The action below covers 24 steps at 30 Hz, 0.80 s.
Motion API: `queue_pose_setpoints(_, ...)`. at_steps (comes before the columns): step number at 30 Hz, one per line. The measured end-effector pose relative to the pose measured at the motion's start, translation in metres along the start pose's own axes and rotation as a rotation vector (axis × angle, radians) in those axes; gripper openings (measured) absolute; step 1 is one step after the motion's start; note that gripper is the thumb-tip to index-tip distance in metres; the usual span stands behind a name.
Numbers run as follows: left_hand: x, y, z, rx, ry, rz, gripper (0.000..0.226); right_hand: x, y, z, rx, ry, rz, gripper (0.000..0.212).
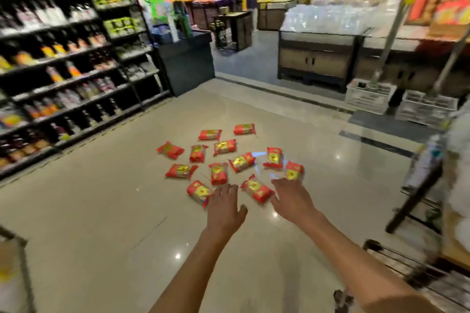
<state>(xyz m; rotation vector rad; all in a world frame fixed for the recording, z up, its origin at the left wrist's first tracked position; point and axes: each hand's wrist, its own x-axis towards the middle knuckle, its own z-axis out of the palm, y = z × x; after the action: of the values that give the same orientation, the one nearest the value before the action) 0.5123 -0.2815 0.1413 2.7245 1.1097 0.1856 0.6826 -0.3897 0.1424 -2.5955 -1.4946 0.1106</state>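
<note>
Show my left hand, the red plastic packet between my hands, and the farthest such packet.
left hand [225, 207]: head view, back of hand.
red plastic packet between the hands [257, 189]: head view, wrapper's middle.
farthest packet [244, 129]: head view, top face.

My left hand [225, 207] and right hand [292, 198] are bare, and so are both forearms. A paler patch near my right elbow may be a sleeve; I cannot tell.
</note>
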Motion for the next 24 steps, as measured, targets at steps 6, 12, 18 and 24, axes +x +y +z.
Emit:
queue_pose_setpoints(6, -0.003, -0.102, -0.022, 0.060, 0.007, -0.158, 0.058, 0.050, -0.095, 0.013, -0.019, -0.048, -0.152, 0.045)
queue_pose_setpoints(12, 0.018, -0.151, -0.008, 0.029, -0.013, -0.203, 0.055, 0.100, -0.120, 0.049, -0.034, -0.164, -0.190, 0.045)
queue_pose_setpoints(18, 0.086, -0.198, 0.017, -0.006, -0.041, -0.268, 0.055, 0.185, -0.141, 0.098, -0.023, -0.212, -0.185, 0.048)
queue_pose_setpoints(24, 0.216, -0.246, 0.024, 0.037, -0.102, -0.240, 0.053, 0.304, -0.156, 0.115, -0.010, -0.192, -0.154, 0.048)
